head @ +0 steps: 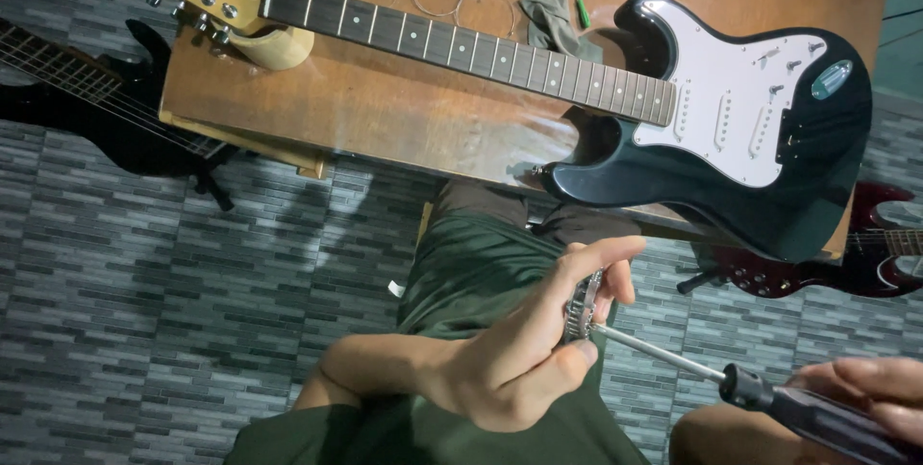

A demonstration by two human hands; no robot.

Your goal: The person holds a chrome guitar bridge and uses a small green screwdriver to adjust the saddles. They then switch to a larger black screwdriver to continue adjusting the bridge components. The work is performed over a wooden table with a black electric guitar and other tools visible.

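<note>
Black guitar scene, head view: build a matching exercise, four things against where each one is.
Things:
1. black guitar
2. screwdriver
3. small metal part
4. green cloth

Places:
A. pinched in the left hand
B. crumpled on the table behind the guitar neck
C. held by the right hand, tip at the metal part
D. lying flat across the wooden table

Pairs: 1-D, 2-C, 3-A, 4-B

A brown wooden table point(385, 109) stands on grey patterned brick-like flooring point(144, 263).
</note>
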